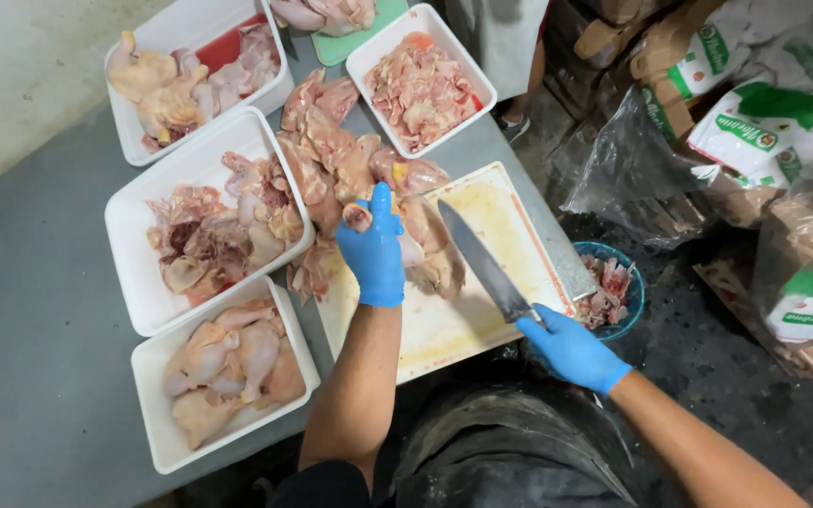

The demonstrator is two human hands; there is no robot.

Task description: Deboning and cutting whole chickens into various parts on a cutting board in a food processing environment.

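Your left hand (pixel 374 252) grips a raw chicken piece (pixel 358 218) over the cutting board (pixel 482 310), fingers curled around it. Your right hand (pixel 568 350), near right, is closed on the chef's knife (pixel 482 263).

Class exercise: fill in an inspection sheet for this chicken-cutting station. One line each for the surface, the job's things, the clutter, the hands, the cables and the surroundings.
Surface: grey table carrying a stained white cutting board.
Job's things: chef's knife over the board; raw chicken piece; chicken pile at the board's far edge.
Clutter: four white trays of chicken; blue bowl of scraps beside the board.
Hands: left hand, blue-gloved, gripping the chicken piece; right hand, blue-gloved, gripping the knife handle.
Cables: nothing seen.
Surroundings: plastic bags, printed sacks, dark floor; another person's legs at the table's far end.
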